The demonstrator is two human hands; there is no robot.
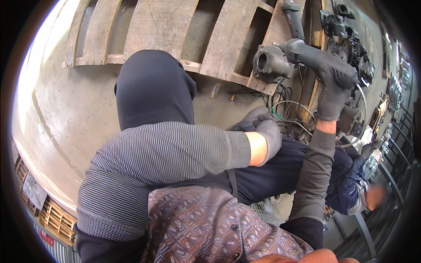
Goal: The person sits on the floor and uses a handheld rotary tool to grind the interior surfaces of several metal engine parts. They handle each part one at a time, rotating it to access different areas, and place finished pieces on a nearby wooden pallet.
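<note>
My right hand (332,90), in a dark grey glove, is wrapped round a dark power tool (305,51) whose exact kind I cannot make out. The tool's narrow end lies at a grey cast-metal housing (272,62) with a round opening and a flange, near the wooden pallet's corner. Whether they touch is unclear. Closer to me, my left hand (268,133), also gloved in grey, is beside my bent leg. Its fingers are curled, and anything inside them is hidden.
A wooden pallet (160,26) spans the far side, with another grey tool (293,21) on it. Dark metal parts (344,33) crowd the right. Cables (291,107) coil below the housing. A person (351,184) in dark blue is at the lower right.
</note>
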